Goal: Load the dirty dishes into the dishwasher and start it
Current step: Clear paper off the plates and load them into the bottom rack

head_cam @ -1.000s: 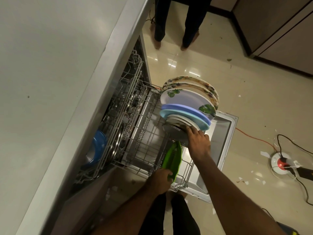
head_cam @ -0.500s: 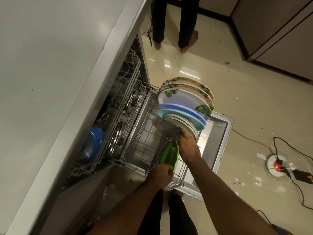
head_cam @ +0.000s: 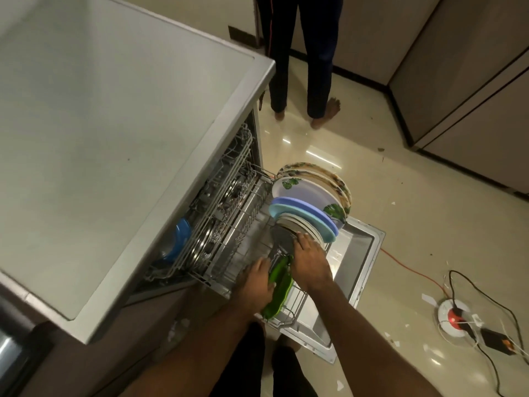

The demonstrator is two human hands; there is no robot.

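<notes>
The left hand (head_cam: 256, 282) has slid up the green plate (head_cam: 280, 287) from its near end to its 9 o'clock side, fingers curled on the rim. The right hand (head_cam: 310, 260) now covers the plate's 12 o'clock end, fingertips touching the steel plate (head_cam: 282, 239); whether it grips, I cannot tell. The green plate stands on edge in the lower rack (head_cam: 296, 309), at 6 o'clock of the row of plates (head_cam: 309, 196).
</notes>
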